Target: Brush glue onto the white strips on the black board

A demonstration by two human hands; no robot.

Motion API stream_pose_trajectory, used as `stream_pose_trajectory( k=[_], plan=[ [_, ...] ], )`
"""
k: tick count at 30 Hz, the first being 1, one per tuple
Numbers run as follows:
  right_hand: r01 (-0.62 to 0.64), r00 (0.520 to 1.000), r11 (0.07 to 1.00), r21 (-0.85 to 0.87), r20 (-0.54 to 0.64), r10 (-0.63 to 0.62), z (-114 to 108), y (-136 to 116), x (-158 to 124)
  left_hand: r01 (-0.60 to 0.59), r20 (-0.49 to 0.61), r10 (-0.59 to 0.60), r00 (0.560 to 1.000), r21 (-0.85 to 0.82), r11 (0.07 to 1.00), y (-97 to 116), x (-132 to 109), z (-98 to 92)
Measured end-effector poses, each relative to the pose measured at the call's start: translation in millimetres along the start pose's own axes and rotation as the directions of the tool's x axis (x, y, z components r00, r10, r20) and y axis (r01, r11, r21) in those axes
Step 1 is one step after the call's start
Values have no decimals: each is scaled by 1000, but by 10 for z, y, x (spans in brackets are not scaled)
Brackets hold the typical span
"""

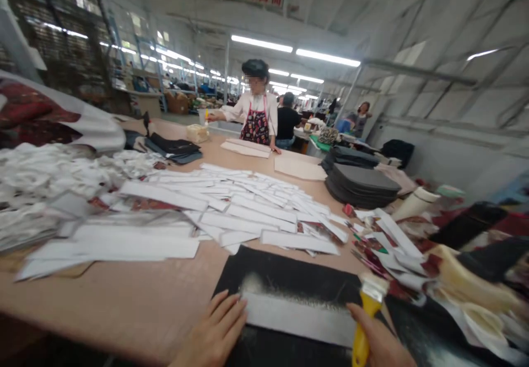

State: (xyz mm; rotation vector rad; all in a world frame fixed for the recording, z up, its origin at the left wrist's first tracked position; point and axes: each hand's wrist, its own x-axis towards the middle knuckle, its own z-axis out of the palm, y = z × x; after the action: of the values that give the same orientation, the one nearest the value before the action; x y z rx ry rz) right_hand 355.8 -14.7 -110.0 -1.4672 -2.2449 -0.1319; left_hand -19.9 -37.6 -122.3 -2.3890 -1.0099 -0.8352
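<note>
My left hand [217, 327] lies flat with fingers stretched out, pressing the left end of a white strip [300, 317]. The strip lies across a black mat [289, 281] at the table's near edge. My right hand [380, 342] is closed round the yellow handle of a brush [366, 314], whose pale bristles sit at the strip's right end. A whitish smear shows on the mat just above the strip.
Several white strips [243, 207] are spread over the tan table [124, 295]. Dark grey stacked sheets [361, 185] lie far right. Patterned pieces and scraps [454, 268] crowd the right side, white scraps [37, 185] the left. A person in an apron [257, 116] works at the far end.
</note>
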Motion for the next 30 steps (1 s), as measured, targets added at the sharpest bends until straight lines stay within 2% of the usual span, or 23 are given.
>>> stream_pose_trajectory(
  k=[3, 5, 7, 9, 11, 12, 14, 16, 18, 21, 25, 27, 29, 30],
  plan=[
    [65, 990, 991, 120, 113, -78, -165, -372, 350, 112, 10, -111, 994, -65, 992, 92, -33, -109],
    [70, 990, 970, 232, 104, -96, -167, -731, 616, 142, 19, -141, 990, -124, 982, 173, -58, -99],
    [43, 993, 939, 341, 93, -79, -85, -1093, 851, 157, 29, -154, 988, -162, 974, 251, -75, -45],
    [14, 984, 903, 429, 156, -89, 43, -1387, 1041, 183, 31, -180, 983, -166, 969, 306, -81, 34],
    [9, 958, 911, 413, 257, -126, 162, -1578, 1184, 199, 24, -198, 980, -158, 967, 335, -80, 115],
    [29, 943, 935, 353, 300, -142, 202, -1635, 1238, 201, 16, -201, 979, -154, 967, 342, -81, 151],
    [100, 937, 983, 156, 319, -146, 237, -1688, 1310, 207, 1, -210, 978, -146, 967, 349, -86, 203],
    [164, 952, 986, 13, 258, -162, 224, -1701, 1341, 222, -5, -224, 974, -141, 965, 354, -92, 224],
    [209, 951, 976, 59, 221, -217, 200, -1717, 1343, 228, 0, -230, 973, -141, 963, 357, -94, 219],
    [237, 926, 956, 171, 259, -275, 187, -1791, 1323, 236, 22, -236, 972, -148, 960, 360, -85, 194],
    [189, 942, 967, 173, 246, -228, 149, -1861, 1259, 234, 7, -235, 972, -139, 962, 367, -71, 162],
    [132, 941, 959, 252, 273, -201, 90, -1733, 1180, 227, -11, -230, 973, -124, 966, 362, -67, 143],
    [33, 941, 964, 263, 317, -119, -10, -1407, 1040, 215, -15, -218, 976, -113, 970, 344, -61, 121],
    [-38, 949, 973, 227, 312, -36, -80, -1176, 945, 202, -19, -205, 979, -108, 973, 329, -56, 110]
  ],
)
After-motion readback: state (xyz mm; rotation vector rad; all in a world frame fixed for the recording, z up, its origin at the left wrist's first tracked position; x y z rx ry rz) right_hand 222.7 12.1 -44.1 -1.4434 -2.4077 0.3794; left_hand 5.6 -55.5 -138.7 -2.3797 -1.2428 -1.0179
